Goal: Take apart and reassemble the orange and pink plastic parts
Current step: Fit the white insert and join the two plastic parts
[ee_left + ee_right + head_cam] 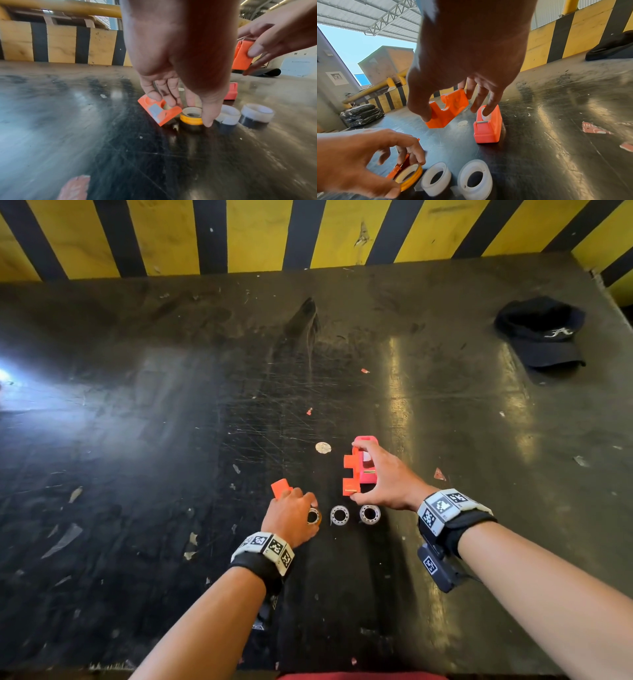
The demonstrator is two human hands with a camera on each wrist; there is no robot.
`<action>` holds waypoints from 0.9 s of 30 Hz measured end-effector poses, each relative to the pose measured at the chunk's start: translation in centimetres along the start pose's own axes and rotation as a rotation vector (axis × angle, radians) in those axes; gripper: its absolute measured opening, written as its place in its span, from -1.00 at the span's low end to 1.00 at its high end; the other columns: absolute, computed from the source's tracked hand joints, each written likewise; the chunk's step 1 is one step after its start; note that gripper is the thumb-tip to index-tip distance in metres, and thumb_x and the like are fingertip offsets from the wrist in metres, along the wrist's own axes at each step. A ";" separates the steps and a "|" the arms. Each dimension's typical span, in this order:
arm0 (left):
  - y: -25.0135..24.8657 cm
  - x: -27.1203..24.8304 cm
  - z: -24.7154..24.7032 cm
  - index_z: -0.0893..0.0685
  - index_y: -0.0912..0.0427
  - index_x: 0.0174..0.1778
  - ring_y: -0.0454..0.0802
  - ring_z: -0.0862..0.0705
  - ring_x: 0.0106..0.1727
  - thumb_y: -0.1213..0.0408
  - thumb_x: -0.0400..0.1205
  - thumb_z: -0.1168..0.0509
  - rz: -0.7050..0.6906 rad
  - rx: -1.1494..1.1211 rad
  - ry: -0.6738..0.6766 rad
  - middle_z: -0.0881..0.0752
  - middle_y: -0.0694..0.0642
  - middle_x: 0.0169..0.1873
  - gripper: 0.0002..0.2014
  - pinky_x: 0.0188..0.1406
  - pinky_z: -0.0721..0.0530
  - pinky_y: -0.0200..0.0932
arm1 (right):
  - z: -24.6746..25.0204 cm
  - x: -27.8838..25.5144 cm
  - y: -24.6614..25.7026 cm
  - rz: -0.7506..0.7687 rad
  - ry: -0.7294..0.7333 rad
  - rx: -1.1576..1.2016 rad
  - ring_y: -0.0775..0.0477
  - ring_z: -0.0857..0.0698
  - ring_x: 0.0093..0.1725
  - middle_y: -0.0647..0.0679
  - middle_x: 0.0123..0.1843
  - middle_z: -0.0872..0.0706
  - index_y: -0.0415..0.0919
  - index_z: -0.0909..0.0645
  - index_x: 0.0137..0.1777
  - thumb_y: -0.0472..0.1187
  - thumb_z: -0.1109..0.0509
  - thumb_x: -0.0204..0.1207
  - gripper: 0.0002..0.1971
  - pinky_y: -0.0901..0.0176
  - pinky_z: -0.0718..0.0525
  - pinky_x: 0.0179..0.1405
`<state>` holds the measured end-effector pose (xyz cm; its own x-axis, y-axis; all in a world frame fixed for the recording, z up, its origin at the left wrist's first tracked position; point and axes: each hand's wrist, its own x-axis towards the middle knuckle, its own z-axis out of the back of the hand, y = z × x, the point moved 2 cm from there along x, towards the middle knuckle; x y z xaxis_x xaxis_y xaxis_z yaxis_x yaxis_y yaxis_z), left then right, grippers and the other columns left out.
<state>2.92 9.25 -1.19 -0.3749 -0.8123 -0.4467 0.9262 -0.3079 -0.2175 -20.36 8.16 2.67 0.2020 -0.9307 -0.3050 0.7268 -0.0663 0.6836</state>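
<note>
My right hand (356, 472) grips a notched orange plastic part (350, 470) between thumb and fingers, lifted just above the table in the right wrist view (447, 108). Beside and under it a pink tape dispenser (488, 128) stands on the table, with one fingertip over its top. My left hand (181, 108) pinches an orange-rimmed tape roll (191, 117) with thumb and forefinger. Its other fingers rest on a small orange piece (159, 112), which stands tilted next to the roll. Two clear tape rolls (339, 514) (370, 513) stand to the right of it.
A black cap (541, 333) lies at the far right of the dark scratched table (171, 440). A pale round disc (323, 447) and pink scraps (439, 474) lie near the parts. A yellow and black striped wall (239, 234) closes the far edge.
</note>
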 end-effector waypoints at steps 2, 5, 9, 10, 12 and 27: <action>-0.3 0.1 -0.2 -0.56 -0.06 0.47 0.15 -0.54 0.50 -0.10 0.56 -0.46 -0.002 -0.008 -0.029 -0.59 0.07 0.44 -0.44 0.45 -0.54 0.18 | -0.1 -0.1 -0.2 -0.005 -0.003 -0.003 -0.17 -0.61 0.52 -0.06 0.65 -0.51 0.06 -0.23 0.71 0.00 -0.77 0.29 0.05 -0.09 -0.65 0.46; -1.4 0.5 -0.1 -0.56 -0.10 0.48 0.12 -0.50 0.49 -0.22 0.51 -0.44 -0.064 0.010 -0.090 -0.57 0.03 0.46 -0.37 0.45 -0.46 0.14 | -0.2 -0.3 -0.5 -0.004 -0.011 0.001 -0.16 -0.62 0.52 -0.05 0.66 -0.52 0.08 -0.22 0.72 0.01 -0.78 0.29 0.06 -0.04 -0.63 0.45; -3.4 1.2 -0.5 -0.53 -0.09 0.50 0.13 -0.50 0.49 -0.22 0.48 -0.47 -0.115 0.064 -0.065 -0.61 0.01 0.45 -0.32 0.45 -0.44 0.15 | -0.1 -0.5 -0.9 -0.009 -0.003 0.014 -0.15 -0.59 0.58 -0.06 0.69 -0.51 0.08 -0.21 0.73 0.01 -0.78 0.29 0.08 0.00 -0.57 0.49; -3.8 1.4 -0.7 -0.53 -0.07 0.49 0.13 -0.51 0.49 -0.21 0.51 -0.46 -0.113 0.079 -0.062 -0.62 0.01 0.45 -0.35 0.44 -0.46 0.16 | -0.1 -0.6 -1.0 -0.013 -0.001 0.019 -0.15 -0.59 0.58 -0.07 0.69 -0.51 0.08 -0.21 0.73 0.00 -0.78 0.29 0.08 0.01 -0.57 0.48; -4.2 1.5 -1.1 -0.56 -0.04 0.44 0.13 -0.54 0.45 -0.15 0.57 -0.41 -0.115 0.089 -0.091 -0.64 0.03 0.41 -0.46 0.41 -0.49 0.14 | 0.0 -0.9 -1.2 -0.019 -0.001 0.022 -0.14 -0.59 0.56 -0.07 0.68 -0.52 0.06 -0.20 0.74 -0.01 -0.78 0.31 0.08 0.09 -0.54 0.42; -2.6 1.7 5.4 -0.74 0.03 0.30 -0.08 -0.77 0.05 0.28 0.47 -0.62 -0.061 -0.555 -0.285 -0.75 0.00 0.06 -0.54 0.23 -0.77 -0.09 | 0.4 -1.0 -0.3 0.018 0.046 0.040 -0.07 -0.63 0.48 0.01 0.62 -0.53 0.12 -0.25 0.71 0.03 -0.77 0.28 0.05 0.02 -0.64 0.42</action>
<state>0.11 5.96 3.32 -0.3306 -0.9250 -0.1872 0.7167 -0.1171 -0.6875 -21.12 8.99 3.05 0.2456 -0.9144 -0.3220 0.6964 -0.0647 0.7148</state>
